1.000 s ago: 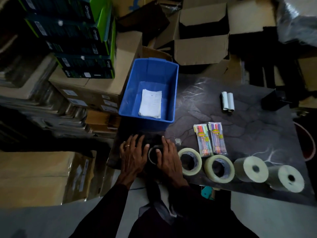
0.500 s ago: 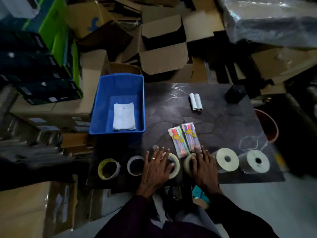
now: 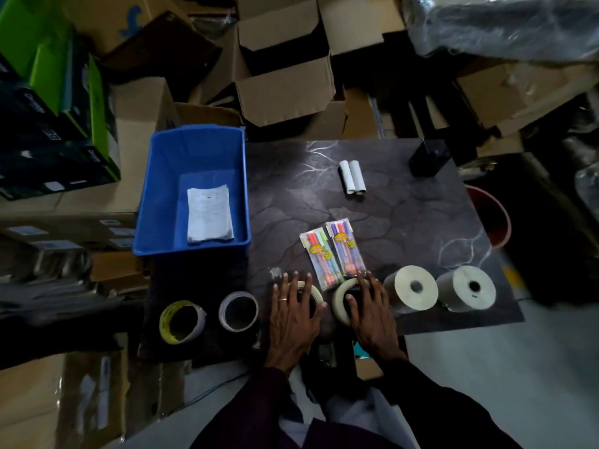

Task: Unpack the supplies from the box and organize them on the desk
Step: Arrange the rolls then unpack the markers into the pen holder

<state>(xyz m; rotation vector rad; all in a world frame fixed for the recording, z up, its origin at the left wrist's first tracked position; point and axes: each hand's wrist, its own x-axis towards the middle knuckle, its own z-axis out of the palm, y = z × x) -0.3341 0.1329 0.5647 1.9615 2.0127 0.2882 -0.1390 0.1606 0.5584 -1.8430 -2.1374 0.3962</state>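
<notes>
A blue plastic box (image 3: 194, 147) stands on the dark desk (image 3: 405, 215) at its left, holding only a folded white paper (image 3: 209, 213). Along the desk's front edge lie a yellow tape roll (image 3: 181, 320) and a clear tape roll (image 3: 239, 311). My left hand (image 3: 293, 319) rests flat on a cream tape roll (image 3: 316, 294), fingers straight. My right hand (image 3: 371, 314) rests flat on another cream tape roll (image 3: 340, 303). Two thick film rolls (image 3: 411, 288) (image 3: 466, 288) lie to the right. Two marker packs (image 3: 334, 252) lie just beyond my fingers.
Two small white rolls (image 3: 352, 176) and a black holder (image 3: 428, 157) sit farther back on the desk. Open cardboard boxes (image 3: 285, 79) crowd behind the desk, with green and black cartons (image 3: 58, 102) stacked at the left. A red bin (image 3: 492, 215) stands off the right edge.
Both hands left the two tape rolls at the left and shifted right, each settling on a cream tape roll. The view turned right as well.
</notes>
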